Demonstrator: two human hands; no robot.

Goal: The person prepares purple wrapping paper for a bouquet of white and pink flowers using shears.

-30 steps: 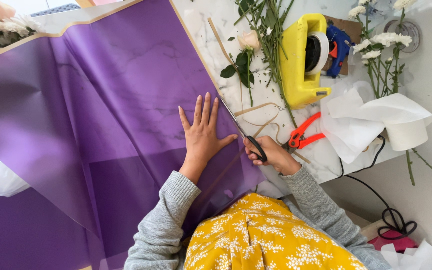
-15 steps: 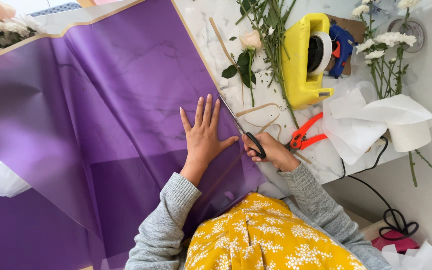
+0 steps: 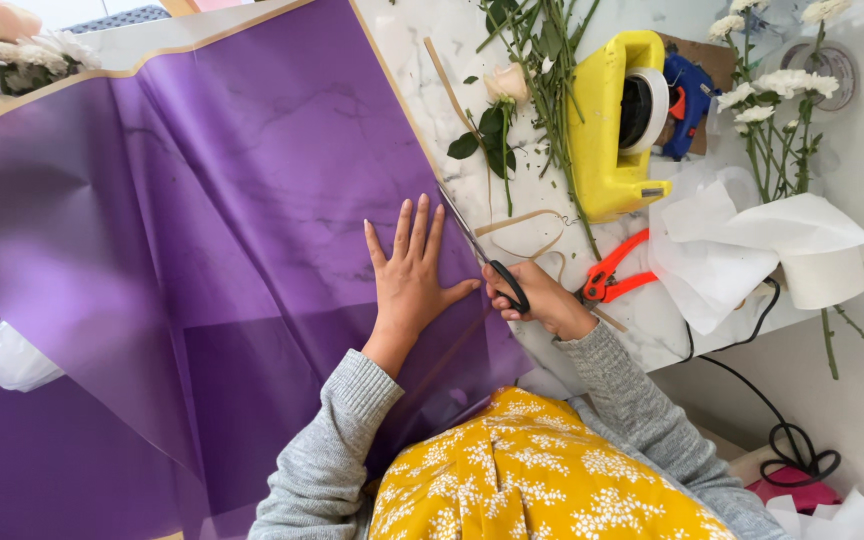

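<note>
A large sheet of translucent purple wrapping paper (image 3: 202,220) with a thin tan border covers the left of the marble table (image 3: 422,90). My left hand (image 3: 410,275) lies flat on the sheet near its right edge, fingers spread. My right hand (image 3: 537,298) grips black-handled scissors (image 3: 480,250), whose blades run up along the paper's right edge.
A yellow tape dispenser (image 3: 612,125) stands beyond my right hand, with a blue glue gun (image 3: 687,100) behind it. Orange-handled cutters (image 3: 612,278), flower stems (image 3: 542,70), a pale rose (image 3: 505,85), white flowers (image 3: 777,90), white tissue (image 3: 742,235) and a black cable (image 3: 792,440) lie to the right.
My right hand has pushed the scissors a little farther up along the purple paper's right edge. My left hand stays pressed flat on the sheet.
</note>
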